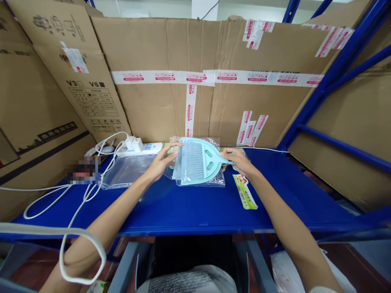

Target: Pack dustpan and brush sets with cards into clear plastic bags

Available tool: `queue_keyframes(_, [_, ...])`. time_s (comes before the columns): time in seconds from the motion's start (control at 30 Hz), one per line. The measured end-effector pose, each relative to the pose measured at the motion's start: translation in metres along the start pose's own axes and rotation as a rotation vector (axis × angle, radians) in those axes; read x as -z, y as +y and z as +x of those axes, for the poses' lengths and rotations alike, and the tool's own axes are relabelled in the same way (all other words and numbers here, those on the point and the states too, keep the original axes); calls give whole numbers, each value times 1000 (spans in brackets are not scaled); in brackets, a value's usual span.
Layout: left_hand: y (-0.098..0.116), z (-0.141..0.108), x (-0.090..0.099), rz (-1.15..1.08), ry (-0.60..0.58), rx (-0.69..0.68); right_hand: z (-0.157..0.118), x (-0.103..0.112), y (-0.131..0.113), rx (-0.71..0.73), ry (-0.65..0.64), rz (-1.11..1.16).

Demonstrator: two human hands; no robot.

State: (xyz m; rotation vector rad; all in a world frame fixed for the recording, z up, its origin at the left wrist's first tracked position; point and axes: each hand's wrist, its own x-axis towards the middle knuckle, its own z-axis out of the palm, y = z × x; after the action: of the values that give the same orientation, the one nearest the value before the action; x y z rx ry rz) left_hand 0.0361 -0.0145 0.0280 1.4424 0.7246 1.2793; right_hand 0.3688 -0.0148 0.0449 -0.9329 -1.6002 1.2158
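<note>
A light-blue hand brush [210, 160] lies nested against a matching dustpan [185, 162], held up over the blue table. My left hand [163, 161] pinches the dustpan's left edge, thumb and fingers closed around it. At the other end, my right hand [238, 161] is closed around the handles. The brush bristles point left, towards my left hand. Clear plastic bags [217, 180] lie under and behind the set. A yellow-green printed card [245, 192] rests on the table just below my right hand.
More clear plastic bags [122, 173] lie on the blue table [183, 211] at left. Behind them is a white power strip [151, 149] with a plugged-in adapter. White cables [88, 191] loop across the left side. Cardboard walls [152, 49] and a blue metal frame [317, 97] enclose the table.
</note>
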Motion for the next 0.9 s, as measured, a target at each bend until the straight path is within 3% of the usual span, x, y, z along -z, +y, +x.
queue_keyframes(0.13, [-8,3,-5,0,119,34,0,-4,-1,51,52,-18])
queue_keyframes(0.3, [-9,2,-10,81,139,53,-2,-10,-1,88,65,-102])
queue_keyframes(0.6, [-9,-2,-12,-70,-7,285,-1,-15,3,21,11,-36])
queue_keyframes(0.73, [-9,-3,-12,-75,-35,258,-5,-12,-3,-82,-89,13])
queue_keyframes(0.9, [-8,-7,-16,-64,-35,230,-5,-11,1,-79,-70,20])
